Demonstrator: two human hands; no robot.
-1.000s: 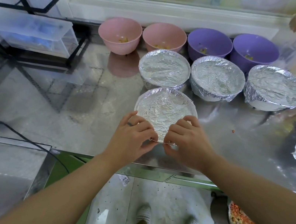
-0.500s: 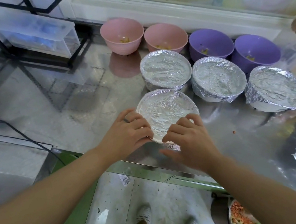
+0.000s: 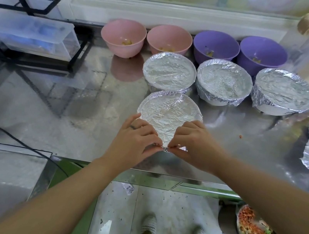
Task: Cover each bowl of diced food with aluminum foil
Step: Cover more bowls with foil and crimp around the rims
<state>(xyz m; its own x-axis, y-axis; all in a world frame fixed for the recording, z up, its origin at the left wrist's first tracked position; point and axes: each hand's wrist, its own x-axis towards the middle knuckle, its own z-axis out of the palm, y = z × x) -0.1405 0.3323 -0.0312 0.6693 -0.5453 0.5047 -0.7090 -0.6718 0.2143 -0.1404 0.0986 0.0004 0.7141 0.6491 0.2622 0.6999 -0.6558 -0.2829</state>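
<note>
Both bare forearms are reaching forward from the lower corners and converging toward the middle, with the wrists held nearly straight. The left hand [image 3: 133, 140] is lying palm down with its knuckles raised and fingers curled, its fingertips pinching a crumpled bit of foil [image 3: 165, 149] on the near side. The right hand [image 3: 195, 145] is mirroring it, fingers bent and pinching the same bit, so that the two sets of fingertips are almost meeting.

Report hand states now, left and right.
Left hand: closed, pinching the near edge of the crinkled round silver aluminum foil cover.
Right hand: closed, pinching that same foil edge.
</note>
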